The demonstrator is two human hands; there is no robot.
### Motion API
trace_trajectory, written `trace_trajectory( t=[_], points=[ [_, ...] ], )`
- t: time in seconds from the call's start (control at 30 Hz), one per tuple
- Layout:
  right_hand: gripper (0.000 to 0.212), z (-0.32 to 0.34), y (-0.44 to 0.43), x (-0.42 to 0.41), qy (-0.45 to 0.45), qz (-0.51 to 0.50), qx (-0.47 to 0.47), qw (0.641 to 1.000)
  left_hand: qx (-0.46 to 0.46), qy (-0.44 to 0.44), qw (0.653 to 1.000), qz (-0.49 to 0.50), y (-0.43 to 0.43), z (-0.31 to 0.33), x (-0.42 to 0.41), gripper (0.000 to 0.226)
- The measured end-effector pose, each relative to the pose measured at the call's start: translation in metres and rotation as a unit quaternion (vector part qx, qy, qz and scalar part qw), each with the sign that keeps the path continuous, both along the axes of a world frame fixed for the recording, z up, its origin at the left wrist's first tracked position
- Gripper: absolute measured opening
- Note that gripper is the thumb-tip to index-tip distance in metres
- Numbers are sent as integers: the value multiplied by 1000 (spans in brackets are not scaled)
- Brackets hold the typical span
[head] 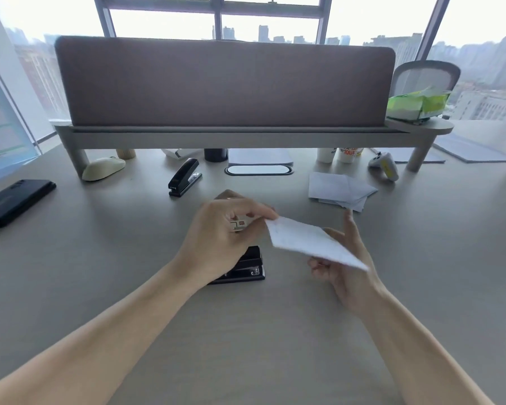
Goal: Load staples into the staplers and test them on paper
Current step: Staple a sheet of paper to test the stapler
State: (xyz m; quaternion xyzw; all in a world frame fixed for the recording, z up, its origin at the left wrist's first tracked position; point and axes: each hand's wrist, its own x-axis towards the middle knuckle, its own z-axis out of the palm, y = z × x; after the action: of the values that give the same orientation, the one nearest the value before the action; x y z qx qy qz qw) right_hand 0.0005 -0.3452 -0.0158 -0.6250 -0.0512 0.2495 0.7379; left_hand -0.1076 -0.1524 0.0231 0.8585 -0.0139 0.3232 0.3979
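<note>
1. Hands. From my station, the left hand has its fingers curled round a small white box with a red mark, which I take to be the staple box. The right hand holds a sheet of paper lifted off the desk, lower fingers curled beneath it and the index finger pointing up. The sheet's far corner reaches the left fingertips; I cannot tell whether they pinch it.

2. Task items. The near stapler lies flat on the desk directly under the left hand, partly hidden by it. The far stapler sits well apart, toward the partition, its top arm raised at an angle. Loose sheets lie fanned to the right.

3. Progress. I judge the work to be between loading and testing. Box and paper are both in hand, and no sheet is in either stapler's mouth. I cannot confirm whether either magazine holds staples. I see no staple in the held sheet, though it is blurred.

4. Materials. Both staplers are glossy black, hard-shelled and blocky. The paper is thin, white and flexes under its own weight. The desk is matte grey and smooth.

5. Surroundings. A dark phone, a pale mouse and a fabric partition are present.
</note>
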Motion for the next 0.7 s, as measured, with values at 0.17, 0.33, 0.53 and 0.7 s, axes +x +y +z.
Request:
trace_trajectory(
  t=[0.17,0.33,0.53,0.7],
  points=[
    [42,2,-1,-2,-12,53,39,998,-9,66,997,-27,3,-16,2,26],
    [16,-7,1,-5,-129,8,-51,990,25,160,987,16,17,-20,5,22],
    [12,-20,2,-1,-256,16,-187,948,54,218,974,40,22,-27,7,33],
    [10,-22,-1,1,-289,13,-229,929,49,217,974,40,22,-28,7,41]
  ],
)
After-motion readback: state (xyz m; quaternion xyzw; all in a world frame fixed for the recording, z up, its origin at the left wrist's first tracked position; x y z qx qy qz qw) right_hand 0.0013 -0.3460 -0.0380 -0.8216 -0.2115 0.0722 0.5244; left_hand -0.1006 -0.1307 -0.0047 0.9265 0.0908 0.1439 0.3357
